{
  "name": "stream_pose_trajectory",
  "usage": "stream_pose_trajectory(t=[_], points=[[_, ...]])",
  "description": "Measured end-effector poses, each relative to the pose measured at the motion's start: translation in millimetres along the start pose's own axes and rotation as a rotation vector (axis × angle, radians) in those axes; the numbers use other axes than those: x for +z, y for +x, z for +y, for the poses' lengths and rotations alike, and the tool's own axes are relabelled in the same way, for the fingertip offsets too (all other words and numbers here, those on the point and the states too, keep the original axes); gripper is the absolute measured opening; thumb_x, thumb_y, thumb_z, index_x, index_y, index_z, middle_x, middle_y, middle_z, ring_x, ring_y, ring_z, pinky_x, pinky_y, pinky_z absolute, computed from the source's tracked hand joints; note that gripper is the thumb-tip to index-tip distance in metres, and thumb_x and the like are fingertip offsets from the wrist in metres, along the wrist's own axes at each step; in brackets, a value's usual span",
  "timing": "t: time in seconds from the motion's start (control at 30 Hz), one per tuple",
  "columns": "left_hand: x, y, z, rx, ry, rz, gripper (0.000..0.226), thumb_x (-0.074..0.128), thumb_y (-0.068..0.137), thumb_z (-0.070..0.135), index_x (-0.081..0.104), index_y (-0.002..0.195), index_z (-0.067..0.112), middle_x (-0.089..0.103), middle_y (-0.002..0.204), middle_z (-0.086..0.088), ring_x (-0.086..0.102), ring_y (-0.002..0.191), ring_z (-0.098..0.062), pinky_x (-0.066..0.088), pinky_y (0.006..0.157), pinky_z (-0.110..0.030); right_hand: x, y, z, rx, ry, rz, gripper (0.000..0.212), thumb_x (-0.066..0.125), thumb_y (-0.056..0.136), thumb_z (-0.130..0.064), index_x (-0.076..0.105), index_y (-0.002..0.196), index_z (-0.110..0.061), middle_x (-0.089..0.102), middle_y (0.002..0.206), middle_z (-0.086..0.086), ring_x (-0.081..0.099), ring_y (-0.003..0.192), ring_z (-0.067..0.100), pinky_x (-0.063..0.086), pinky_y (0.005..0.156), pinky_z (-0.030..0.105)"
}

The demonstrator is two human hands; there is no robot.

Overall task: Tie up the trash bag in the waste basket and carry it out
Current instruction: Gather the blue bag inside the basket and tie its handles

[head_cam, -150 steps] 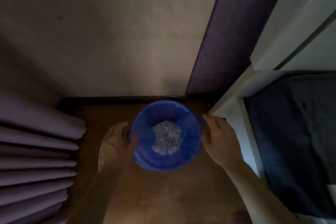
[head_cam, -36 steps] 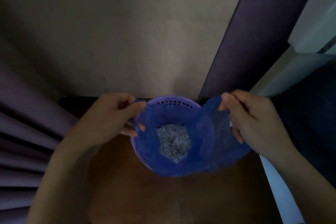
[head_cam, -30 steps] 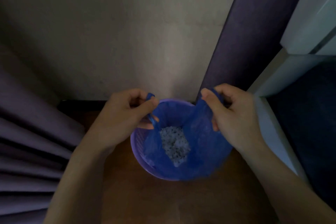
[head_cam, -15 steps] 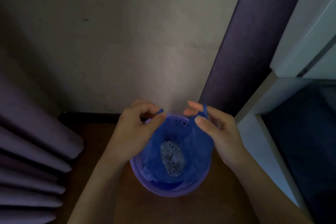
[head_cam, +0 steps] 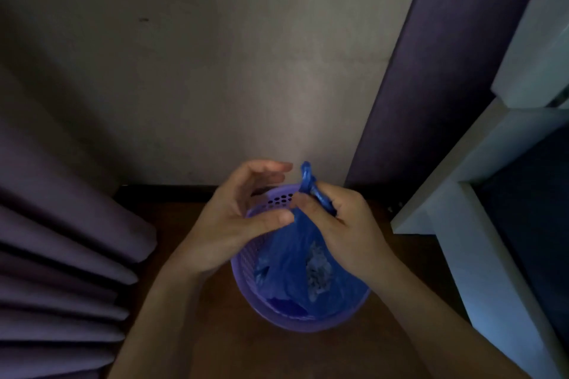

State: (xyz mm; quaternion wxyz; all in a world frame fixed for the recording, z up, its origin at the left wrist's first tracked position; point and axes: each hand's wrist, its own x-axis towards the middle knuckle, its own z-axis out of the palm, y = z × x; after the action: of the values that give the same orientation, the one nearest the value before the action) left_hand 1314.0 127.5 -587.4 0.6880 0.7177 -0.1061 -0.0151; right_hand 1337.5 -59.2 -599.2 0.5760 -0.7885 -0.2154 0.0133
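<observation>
1. The trash bag (head_cam: pixel 297 261) sat in the waste basket (head_cam: pixel 246 280), its gathered neck pointing toward 12 o'clock.
2. The right hand (head_cam: pixel 345 231) clenched that neck.
3. The left hand (head_cam: pixel 234 218), at 9 o'clock, curled loosely, its thumb touching the bag.

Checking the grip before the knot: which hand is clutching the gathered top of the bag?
The right hand: its fingers are closed around the twisted neck of the blue bag. The left hand is open beside it, thumb just touching the plastic.

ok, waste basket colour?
Purple, with perforated walls; the waste basket shows best in the head view, lined with a blue trash bag.
</observation>
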Motion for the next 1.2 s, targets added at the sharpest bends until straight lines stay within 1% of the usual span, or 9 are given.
stream_pose_trajectory(t=[0.1, 0.2, 0.33, 0.43, 0.63, 0.83, 1.0, 1.1, 1.2], points=[[4, 0, -22, -0.068, 0.194, -0.225, 0.080, 0.081, 0.077, 0.026, 0.038, 0.145, 0.024, 0.047, 0.149, 0.007, 0.041, 0.140, -0.011, 0.037, 0.113, -0.034, -7, 4, -2, 0.003, 0.094, 0.027, 0.019, 0.057, 0.099, -0.022, 0.069, 0.084, -0.017, 0.064, 0.065, -0.009, 0.061, 0.061, 0.005, 0.047, 0.060, 0.024], [20, 3, -34, -0.159, 0.175, -0.340, 0.044, 0.063, 0.093, 0.010, 0.053, 0.136, 0.011, 0.065, 0.133, 0.001, 0.060, 0.123, -0.012, 0.049, 0.101, -0.030, -16, 7, 0, 0.032, 0.101, 0.066, 0.021, 0.057, 0.099, -0.021, 0.072, 0.089, -0.010, 0.069, 0.071, 0.001, 0.066, 0.066, 0.012, 0.050, 0.060, 0.028], [28, 14, -55, -0.191, 0.264, -0.046, 0.018, 0.055, 0.098, 0.023, 0.070, 0.102, 0.013, 0.075, 0.086, -0.008, 0.071, 0.086, -0.019, 0.057, 0.078, -0.042, -38, 8, 11, 0.116, 0.053, 0.038, 0.032, 0.052, 0.098, -0.042, 0.065, 0.081, -0.018, 0.055, 0.063, -0.014, 0.053, 0.059, 0.002, 0.045, 0.062, 0.024], [38, 20, -62, -0.306, -0.019, 0.302, 0.023, 0.053, 0.099, 0.029, 0.069, 0.093, 0.015, 0.075, 0.079, -0.001, 0.071, 0.080, -0.018, 0.058, 0.074, -0.035, -65, -1, 24, 0.234, -0.030, -0.018, 0.062, 0.034, 0.090, -0.071, 0.064, 0.129, -0.032, 0.062, 0.111, -0.022, 0.059, 0.110, -0.002, 0.045, 0.103, 0.032], [47, 35, -65, -0.333, -0.440, 0.503, 0.048, 0.042, 0.103, 0.032, 0.074, 0.070, 0.015, 0.075, 0.079, -0.008, 0.072, 0.082, -0.022, 0.059, 0.079, -0.038, -118, -22, 22, 0.174, 0.281, 0.128, 0.029, 0.054, 0.096, -0.028, 0.067, 0.120, -0.020, 0.068, 0.126, -0.017, 0.059, 0.122, 0.001, 0.049, 0.097, 0.021], [53, 40, -56, -0.318, -0.608, 0.494, 0.040, 0.041, 0.103, 0.030, 0.050, 0.068, 0.014, 0.047, 0.055, 0.000, 0.065, 0.063, -0.020, 0.055, 0.082, -0.042, -112, -23, 44, 0.193, 0.004, -0.285, 0.105, 0.092, 0.063, -0.014, 0.022, 0.135, -0.048, 0.029, 0.141, -0.035, 0.036, 0.123, -0.028, 0.041, 0.094, 0.005], [54, 31, -52, -0.260, -0.560, 0.380, 0.040, 0.042, 0.102, 0.032, 0.039, 0.066, 0.016, 0.022, 0.051, 0.003, 0.026, 0.043, -0.013, 0.055, 0.073, -0.036, -69, -8, 65, 0.277, 0.158, -0.268, 0.073, 0.075, 0.086, -0.010, 0.037, 0.146, -0.025, 0.052, 0.141, -0.009, 0.054, 0.123, -0.007, 0.049, 0.101, 0.023], [49, 25, -48, -0.258, -0.556, 0.363, 0.033, 0.045, 0.099, 0.036, 0.044, 0.072, 0.017, 0.020, 0.052, 0.006, 0.019, 0.042, -0.011, 0.048, 0.059, -0.029, -52, 2, 63, 0.239, 0.246, -0.119, 0.028, 0.055, 0.099, -0.011, 0.064, 0.123, 0.000, 0.068, 0.123, 0.007, 0.065, 0.113, 0.003, 0.051, 0.091, 0.020], [42, 21, -46, -0.270, -0.619, 0.418, 0.034, 0.042, 0.101, 0.035, 0.046, 0.072, 0.018, 0.021, 0.053, 0.007, 0.021, 0.041, -0.009, 0.041, 0.055, -0.028, -36, 11, 55, 0.250, 0.430, 0.055, 0.044, 0.049, 0.102, -0.024, 0.066, 0.068, -0.001, 0.073, 0.076, 0.012, 0.075, 0.088, 0.020, 0.053, 0.095, 0.029]])
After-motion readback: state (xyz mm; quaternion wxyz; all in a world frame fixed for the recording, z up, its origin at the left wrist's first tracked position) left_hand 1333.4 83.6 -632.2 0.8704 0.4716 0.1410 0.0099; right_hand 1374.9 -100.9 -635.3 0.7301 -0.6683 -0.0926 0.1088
